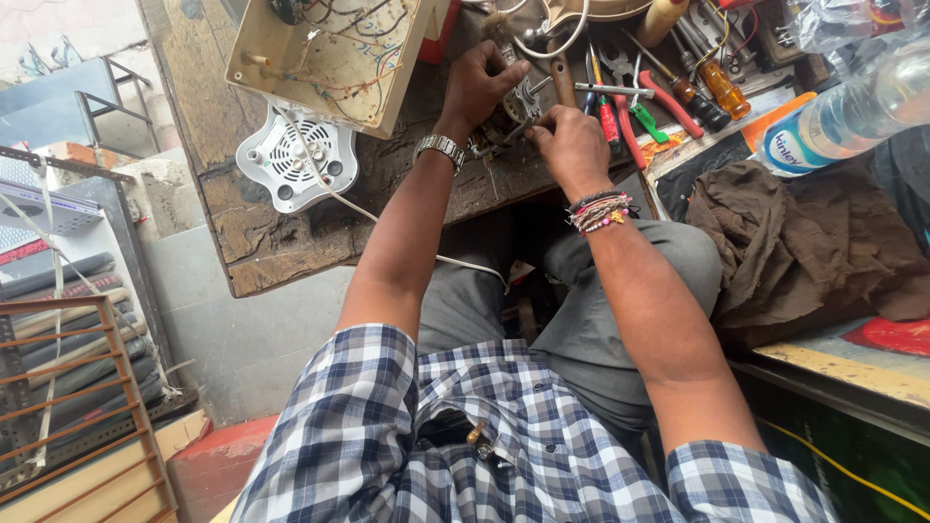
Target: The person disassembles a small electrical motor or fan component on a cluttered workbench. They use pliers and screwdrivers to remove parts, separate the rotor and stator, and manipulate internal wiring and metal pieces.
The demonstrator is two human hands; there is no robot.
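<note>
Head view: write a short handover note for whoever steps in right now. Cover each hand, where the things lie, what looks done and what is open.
Left hand: gripping the top of a small motor on the wooden workbench.
Right hand: closed on the motor's near side; whether it holds a tool cannot be told.
Things: beige housing lies open with its wiring exposed; white vented cover lies beside it, off the housing. Pliers and screwdrivers sit right of the hands, with a plastic bottle and brown cloth further right.
Done: housing opened, motor out.
Left: motor work in hand; nothing reassembled.
</note>
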